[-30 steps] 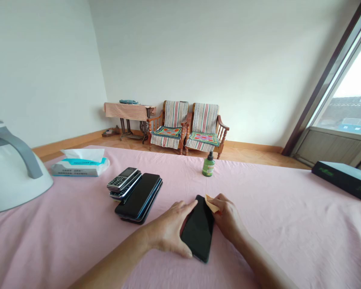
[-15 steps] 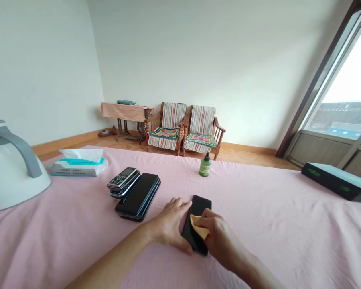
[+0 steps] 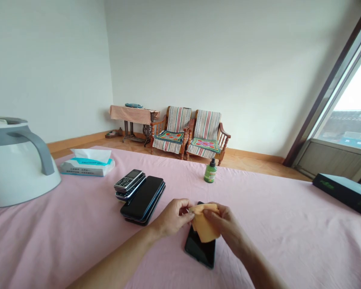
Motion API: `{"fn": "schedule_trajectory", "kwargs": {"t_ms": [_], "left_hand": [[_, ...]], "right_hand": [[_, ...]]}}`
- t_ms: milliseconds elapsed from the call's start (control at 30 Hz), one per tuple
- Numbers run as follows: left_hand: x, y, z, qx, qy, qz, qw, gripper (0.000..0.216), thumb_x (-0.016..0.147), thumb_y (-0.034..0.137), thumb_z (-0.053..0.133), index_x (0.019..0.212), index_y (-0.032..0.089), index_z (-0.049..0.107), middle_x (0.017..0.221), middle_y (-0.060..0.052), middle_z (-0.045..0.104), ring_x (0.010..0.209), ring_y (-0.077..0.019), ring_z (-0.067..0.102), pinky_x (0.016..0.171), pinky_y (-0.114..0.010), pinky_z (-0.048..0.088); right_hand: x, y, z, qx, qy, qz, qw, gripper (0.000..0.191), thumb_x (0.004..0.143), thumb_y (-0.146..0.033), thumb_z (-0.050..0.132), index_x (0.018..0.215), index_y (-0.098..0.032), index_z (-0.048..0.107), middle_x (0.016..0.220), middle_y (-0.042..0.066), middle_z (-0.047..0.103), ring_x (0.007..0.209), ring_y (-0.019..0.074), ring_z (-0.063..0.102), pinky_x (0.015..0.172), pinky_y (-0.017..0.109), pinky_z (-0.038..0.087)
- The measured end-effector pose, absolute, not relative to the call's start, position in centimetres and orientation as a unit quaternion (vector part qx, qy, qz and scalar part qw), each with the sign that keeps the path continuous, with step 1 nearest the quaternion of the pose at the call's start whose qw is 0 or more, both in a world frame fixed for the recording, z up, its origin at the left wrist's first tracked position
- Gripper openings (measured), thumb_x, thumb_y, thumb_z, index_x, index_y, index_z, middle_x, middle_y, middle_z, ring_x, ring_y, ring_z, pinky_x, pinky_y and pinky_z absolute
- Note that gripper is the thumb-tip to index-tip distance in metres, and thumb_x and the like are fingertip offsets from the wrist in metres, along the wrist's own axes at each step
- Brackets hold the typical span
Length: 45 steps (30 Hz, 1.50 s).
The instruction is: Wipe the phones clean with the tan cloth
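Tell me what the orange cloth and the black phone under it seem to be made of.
The orange cloth, pinched between left hand and right hand, looks like soft fabric, matt, perhaps microfibre: it hangs limp. The black phone seems to have a smooth glossy front, probably glass: flat, dark, faint sheen.

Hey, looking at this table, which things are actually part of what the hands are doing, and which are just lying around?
In use:
orange cloth, pinched by the left hand and the right hand
black phone, flat on the table under the cloth

Lying about, untouched:
stack of phones
green bottle
tissue pack
white jug
dark box
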<state>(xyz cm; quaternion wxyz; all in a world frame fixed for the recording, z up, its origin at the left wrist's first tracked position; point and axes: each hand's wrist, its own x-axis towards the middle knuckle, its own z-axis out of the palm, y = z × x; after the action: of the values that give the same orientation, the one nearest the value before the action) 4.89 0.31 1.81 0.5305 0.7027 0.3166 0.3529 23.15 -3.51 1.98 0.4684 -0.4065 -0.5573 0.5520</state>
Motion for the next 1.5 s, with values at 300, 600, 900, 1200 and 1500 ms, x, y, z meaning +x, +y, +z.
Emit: {"fn": "schedule_trajectory", "kwargs": {"t_ms": [300,600,900,1200,1500], "left_hand": [[5.3,-0.3,1.8,0.55,0.256,0.344,0.716,0.032,0.073,0.042,0.071,0.085,0.017,0.054,0.066,0.001,0.06,0.053,-0.01,0.057,0.047,-0.018,0.039],[5.6,-0.5,1.5,0.497,0.266,0.372,0.737,0.034,0.07,0.042,0.076,0.08,0.014,0.059,0.063,0.001,0.059,0.054,-0.0095,0.056,0.053,-0.02,0.044],[5.9,-0.8,1.9,0.541,0.336,0.395,0.662,0.04,0.07,0.047,0.074,0.084,0.013,0.057,0.074,-0.001,0.062,0.049,-0.0094,0.057,0.042,-0.019,0.041],[6.2,-1.3,2.4,0.581,0.331,0.423,0.611,0.035,0.07,0.042,0.077,0.081,0.013,0.06,0.075,-0.002,0.063,0.066,-0.0157,0.063,0.052,-0.022,0.045],[6.1,-1.3,2.3,0.531,0.297,0.418,0.675,0.034,0.07,0.04,0.078,0.073,0.013,0.059,0.066,-0.001,0.062,0.062,-0.0128,0.06,0.056,-0.022,0.046]], "right_hand": [[22.8,-4.2,0.7,-0.36,-0.448,0.602,0.554,0.032,0.079,-0.042,0.067,0.098,-0.015,0.065,0.083,0.007,0.069,0.074,0.0177,0.063,0.068,0.028,0.047],[22.2,-4.9,1.3,-0.355,-0.465,0.61,0.535,0.034,0.081,-0.044,0.065,0.098,-0.015,0.066,0.077,0.005,0.067,0.071,0.0188,0.062,0.067,0.03,0.048],[22.7,-4.7,1.2,-0.457,-0.458,0.488,0.586,0.035,0.075,-0.051,0.067,0.08,-0.017,0.059,0.066,-0.001,0.057,0.059,0.0131,0.051,0.051,0.022,0.041],[22.1,-5.0,1.5,-0.471,-0.496,0.455,0.571,0.036,0.069,-0.051,0.071,0.074,-0.017,0.06,0.062,-0.001,0.056,0.055,0.0111,0.049,0.049,0.021,0.036],[21.6,-5.2,1.6,-0.454,-0.529,0.489,0.524,0.034,0.075,-0.049,0.065,0.073,-0.016,0.056,0.057,-0.004,0.049,0.049,0.0079,0.04,0.047,0.02,0.029]]}}
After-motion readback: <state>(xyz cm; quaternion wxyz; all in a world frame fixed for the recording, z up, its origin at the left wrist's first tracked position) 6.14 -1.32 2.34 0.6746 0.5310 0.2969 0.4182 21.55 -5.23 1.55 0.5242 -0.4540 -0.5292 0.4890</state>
